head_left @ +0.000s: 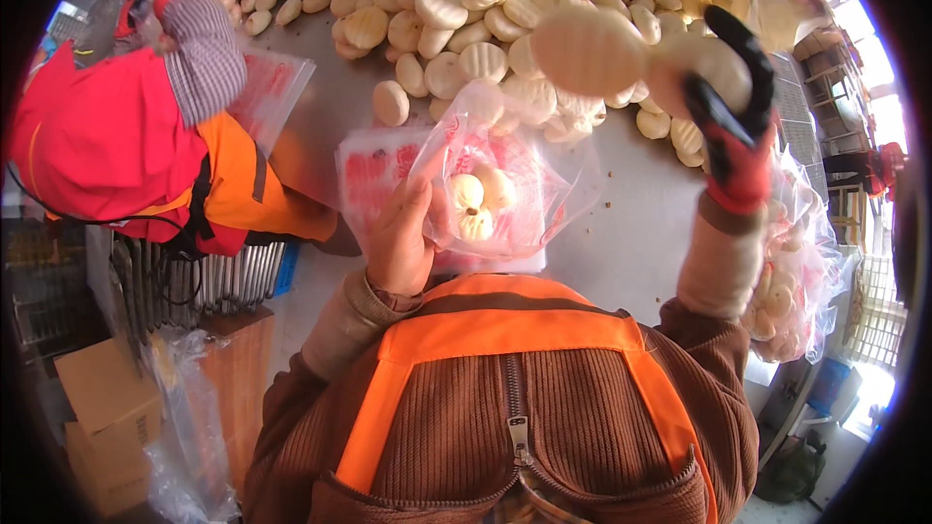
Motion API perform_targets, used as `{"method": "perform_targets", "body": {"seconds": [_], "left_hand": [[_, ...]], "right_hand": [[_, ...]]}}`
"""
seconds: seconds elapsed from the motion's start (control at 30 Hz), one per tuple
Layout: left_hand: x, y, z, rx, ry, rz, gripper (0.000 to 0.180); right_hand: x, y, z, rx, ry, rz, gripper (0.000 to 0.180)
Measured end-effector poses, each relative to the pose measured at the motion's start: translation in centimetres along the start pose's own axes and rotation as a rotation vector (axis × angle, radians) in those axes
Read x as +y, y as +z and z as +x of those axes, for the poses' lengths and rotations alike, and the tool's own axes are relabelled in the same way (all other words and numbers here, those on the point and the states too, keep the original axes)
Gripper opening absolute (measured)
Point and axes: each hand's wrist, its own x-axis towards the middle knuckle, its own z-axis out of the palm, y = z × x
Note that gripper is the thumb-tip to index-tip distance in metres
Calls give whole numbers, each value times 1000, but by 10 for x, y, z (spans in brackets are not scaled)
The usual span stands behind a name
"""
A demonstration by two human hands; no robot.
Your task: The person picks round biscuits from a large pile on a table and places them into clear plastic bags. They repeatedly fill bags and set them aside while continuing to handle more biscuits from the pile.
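At centre frame the bare left hand [403, 238] grips a clear plastic bag [500, 189] with three pale buns inside. Upper right, the gloved right hand [733, 126] lifts two ridged buns [592, 49] over the heaped worktop [631, 223]. A co-worker [146, 136] stands upper left.

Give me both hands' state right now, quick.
Left hand: bare, closed on the mouth of a clear plastic bag with buns inside.
Right hand: gloved, closed on pale ridged buns, raised over the table.

Pale cream ridged buns [485, 0], clear red-printed bag [505, 175], red-and-black glove [733, 126], orange-trimmed brown ribbed sweater [524, 417].
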Motion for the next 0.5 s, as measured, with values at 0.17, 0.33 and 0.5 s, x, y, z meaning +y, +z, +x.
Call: {"method": "perform_targets", "body": {"seconds": [0.17,0.33,0.5], "left_hand": [[0,1,0,-141,5,5,32],[-7,14,-8,7,27,-5,33],[-20,3,-19,-23,-34,11,36]], "right_hand": [[-64,-10,11,-565,-358,-188,63],[-91,58,2,-1035,13,-404,43],[-55,59,-28,-546,-91,-461,75]]}}
